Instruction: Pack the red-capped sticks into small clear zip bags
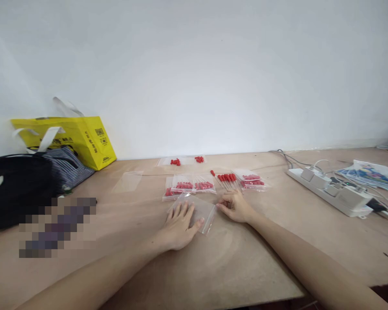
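My left hand (180, 224) lies flat with fingers spread on a clear empty zip bag (203, 214) on the wooden table (233, 262). My right hand (234, 206) rests just right of the bag, fingers curled near its edge and close to a loose row of red-tipped pins (226, 178); what it pinches, if anything, I cannot make out. Behind the hands lie several clear bags filled with red pieces (189, 186), and another filled bag (252, 180) at the right.
A yellow tote bag (84, 140), a striped bag (66, 168) and a black bag (14, 187) stand at the left. A white power strip (331, 191) with plugs and cables sits at the right, beside printed sheets (373, 174). An empty clear bag (128, 181) lies left of centre. Two more bags (183, 161) lie by the wall.
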`<state>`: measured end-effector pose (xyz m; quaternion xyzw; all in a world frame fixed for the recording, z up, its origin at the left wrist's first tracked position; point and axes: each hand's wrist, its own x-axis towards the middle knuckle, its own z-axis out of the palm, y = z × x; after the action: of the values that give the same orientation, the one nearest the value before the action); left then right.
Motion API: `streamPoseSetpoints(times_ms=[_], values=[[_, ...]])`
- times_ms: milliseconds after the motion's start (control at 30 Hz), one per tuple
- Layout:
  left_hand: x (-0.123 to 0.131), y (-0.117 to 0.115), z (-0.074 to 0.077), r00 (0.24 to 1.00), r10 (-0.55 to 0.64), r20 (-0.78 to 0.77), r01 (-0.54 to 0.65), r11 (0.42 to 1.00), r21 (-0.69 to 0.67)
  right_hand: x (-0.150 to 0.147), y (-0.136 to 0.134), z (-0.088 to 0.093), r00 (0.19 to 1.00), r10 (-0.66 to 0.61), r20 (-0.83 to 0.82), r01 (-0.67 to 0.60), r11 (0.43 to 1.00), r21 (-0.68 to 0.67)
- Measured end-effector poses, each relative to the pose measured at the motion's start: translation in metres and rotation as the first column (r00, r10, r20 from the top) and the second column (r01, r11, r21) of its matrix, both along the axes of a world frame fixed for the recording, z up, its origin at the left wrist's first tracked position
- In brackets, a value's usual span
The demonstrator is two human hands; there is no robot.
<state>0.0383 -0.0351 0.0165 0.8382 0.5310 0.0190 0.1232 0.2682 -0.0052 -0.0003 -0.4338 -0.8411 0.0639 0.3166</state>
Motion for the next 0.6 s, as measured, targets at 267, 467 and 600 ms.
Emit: streamPoseSetpoints(times_ms=[267,467,600], values=[[-0.019,0.029,0.020,0.805,-0.590,0.065,0.587,0.807,0.059,0.000,-0.012,0.005,0.966,0.257,0.022,-0.254,0.963,-0.092],[-0.012,0.018,0.004,0.896,-0.444,0.002,0.444,0.896,0.015,-0.006,-0.013,0.006,0.949,0.310,-0.064,-0.315,0.945,-0.092],[-0.007,0.010,0.002,0.934,-0.358,0.012,0.358,0.933,0.027,-0.009,-0.015,0.006,0.947,0.306,-0.094,-0.313,0.948,-0.064]])
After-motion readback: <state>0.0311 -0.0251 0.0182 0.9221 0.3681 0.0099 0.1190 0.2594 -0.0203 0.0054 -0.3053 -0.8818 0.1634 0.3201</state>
